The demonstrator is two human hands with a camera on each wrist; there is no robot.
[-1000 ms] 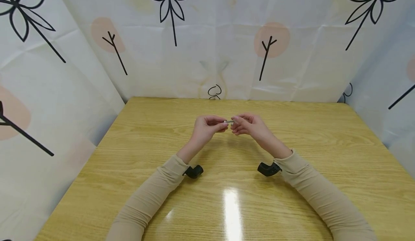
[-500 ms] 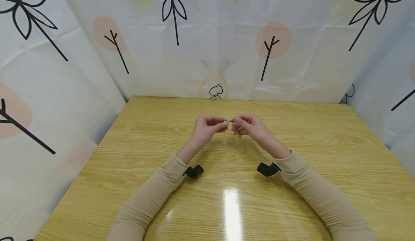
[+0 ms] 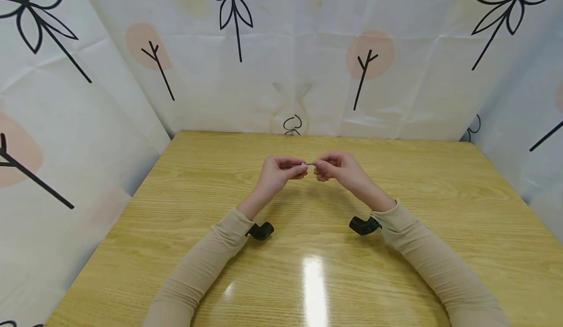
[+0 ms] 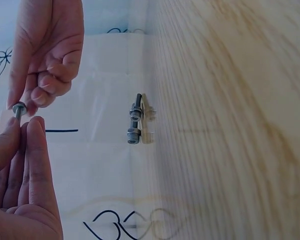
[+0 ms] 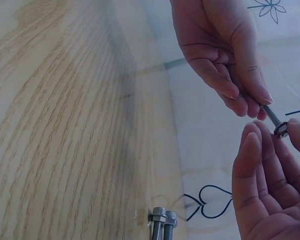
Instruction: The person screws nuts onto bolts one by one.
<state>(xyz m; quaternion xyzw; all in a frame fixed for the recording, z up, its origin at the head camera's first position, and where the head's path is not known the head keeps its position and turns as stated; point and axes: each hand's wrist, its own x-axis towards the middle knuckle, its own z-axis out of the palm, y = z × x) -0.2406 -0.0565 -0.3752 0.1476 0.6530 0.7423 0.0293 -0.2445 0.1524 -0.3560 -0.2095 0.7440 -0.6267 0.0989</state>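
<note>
In the head view my left hand (image 3: 276, 173) pinches one end of a slim metal bolt (image 3: 309, 164) between thumb and fingers. My right hand (image 3: 343, 170) faces it from the other side, thumb and forefinger pinching a nut at the bolt's other end. The threaded bolt (image 5: 271, 115) shows between the hands in the right wrist view, with the hex nut (image 5: 281, 130) against my right thumb. That nut (image 4: 20, 107) is also visible in the left wrist view. The bolt end inside my left fingers is hidden.
Several more bolts with nuts (image 4: 134, 132) stand on the wooden table (image 3: 211, 190) near its far side; the head view does not show them. A patterned white cloth (image 3: 290, 63) hangs around the table. Black wrist cameras (image 3: 365, 226) sit below both wrists.
The right hand's lower fingers have curled in and its thumb and forefinger have shifted slightly at the nut. Both hands moved a little left. The left hand keeps its pinch on the bolt.
</note>
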